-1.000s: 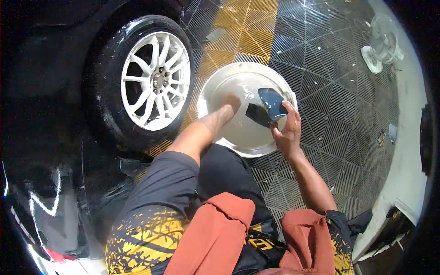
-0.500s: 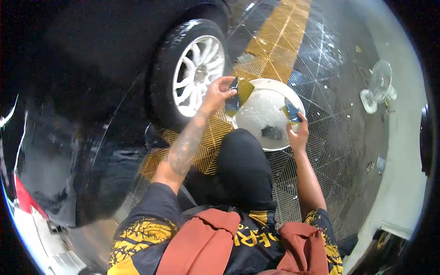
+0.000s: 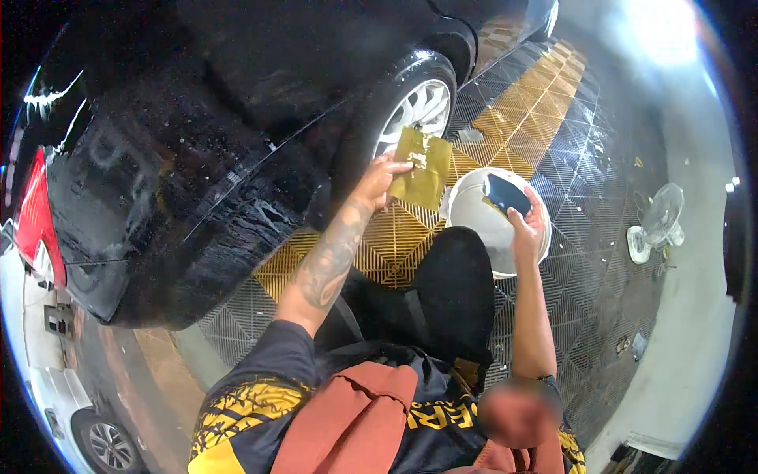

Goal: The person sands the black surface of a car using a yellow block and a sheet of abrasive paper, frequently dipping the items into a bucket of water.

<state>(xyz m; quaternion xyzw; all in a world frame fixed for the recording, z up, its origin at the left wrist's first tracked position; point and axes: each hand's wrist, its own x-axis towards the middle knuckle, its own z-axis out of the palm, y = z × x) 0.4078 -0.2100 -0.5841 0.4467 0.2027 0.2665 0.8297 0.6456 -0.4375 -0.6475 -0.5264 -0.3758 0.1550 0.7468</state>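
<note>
Bare left hand (image 3: 377, 183) pinched above frame centre, tattooed left forearm (image 3: 325, 265) slanting up to it — bare right hand (image 3: 530, 229) curled right of centre, bare right forearm (image 3: 534, 316) near vertical.

We see bold yellow capitals (image 3: 454, 414) printed across the dark shirt (image 3: 439, 381), just to the right of the orange cloth strip (image 3: 347, 419) and starting right at its edge. Smaller lettering (image 3: 429, 423) sits beneath them, near that same strip, too tiny for us to read.

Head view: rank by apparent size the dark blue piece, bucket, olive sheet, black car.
1. Black car
2. White bucket
3. Olive sheet in the left hand
4. Dark blue piece in the right hand
</note>
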